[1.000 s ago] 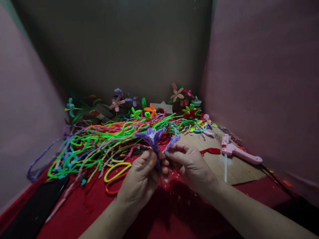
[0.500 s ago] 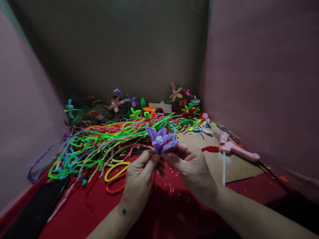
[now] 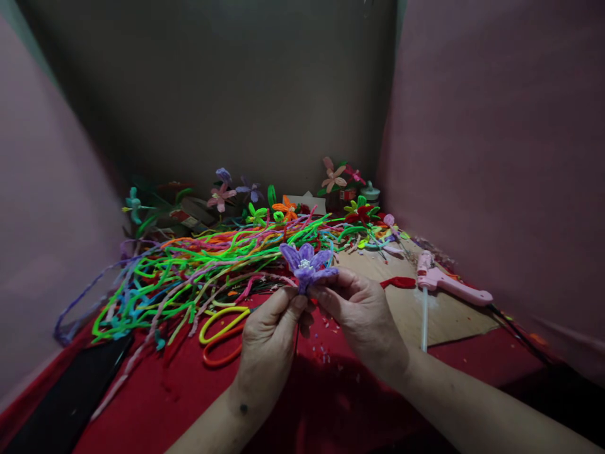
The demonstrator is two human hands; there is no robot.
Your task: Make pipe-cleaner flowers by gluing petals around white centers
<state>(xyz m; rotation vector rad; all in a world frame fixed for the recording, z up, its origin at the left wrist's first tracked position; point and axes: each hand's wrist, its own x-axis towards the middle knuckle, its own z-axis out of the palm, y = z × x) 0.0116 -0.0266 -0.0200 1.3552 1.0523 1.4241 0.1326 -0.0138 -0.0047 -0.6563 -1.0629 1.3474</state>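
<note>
A purple pipe-cleaner flower (image 3: 309, 260) with a cluster of white beads at its centre is held up in front of me, over the red cloth. My left hand (image 3: 273, 337) pinches it from below, at the base where the petals meet; a thin stem seems to hang beneath the fingers. My right hand (image 3: 362, 318) has thumb and fingers closed on the lower right petal, near the base. Fingertips partly hide the flower's underside. Just left of my left hand lie scissors (image 3: 222, 341) with one yellow and one red-orange handle loop, their blades mostly hidden.
A heap of bright pipe cleaners (image 3: 189, 277) spreads across the left and middle. To the right, a pink glue gun (image 3: 454, 287) with a clear stick rests on cardboard (image 3: 454, 321). A black phone-like slab (image 3: 70, 394) lies front left. Finished flowers (image 3: 333, 176) stand along the back.
The purple flower has turned slightly, and its lower right petal sits higher and flatter. Both hands stay closed on it, with my left hand shifted a little to the right.
</note>
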